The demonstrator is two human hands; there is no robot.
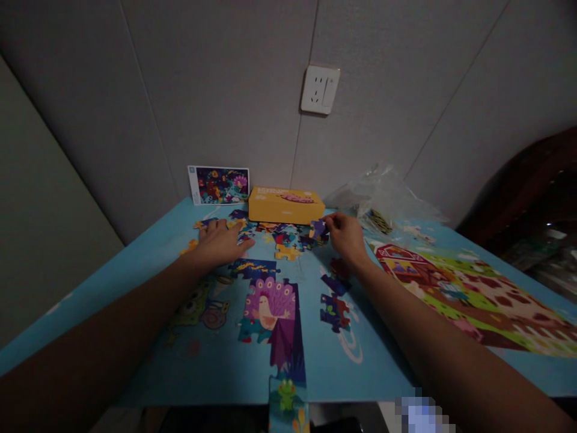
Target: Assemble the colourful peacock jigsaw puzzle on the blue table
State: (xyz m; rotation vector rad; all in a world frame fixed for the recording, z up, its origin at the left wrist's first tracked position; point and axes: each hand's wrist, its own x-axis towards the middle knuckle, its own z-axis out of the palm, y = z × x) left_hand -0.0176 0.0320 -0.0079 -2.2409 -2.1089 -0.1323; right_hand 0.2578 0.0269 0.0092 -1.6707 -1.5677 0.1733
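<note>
My right hand (349, 237) pinches a dark purple puzzle piece (317, 228) at the right end of a heap of loose puzzle pieces (286, 231). To the left, my left hand (220, 243) lies over more pieces with its fingers apart; what is under the palm is hidden. Nearer to me is a joined section with a pink peacock (269, 304). A strip with a green frog (286, 391) continues from it and reaches past the table's front edge. Right of the peacock lie a few joined dark pieces (336, 311).
A yellow box (286, 205) stands behind the heap, beside a picture card (220, 185) leaning on the wall. A clear plastic bag (387, 201) lies at the back right. An assembled farm puzzle (473, 294) covers the right of the blue table (157, 367).
</note>
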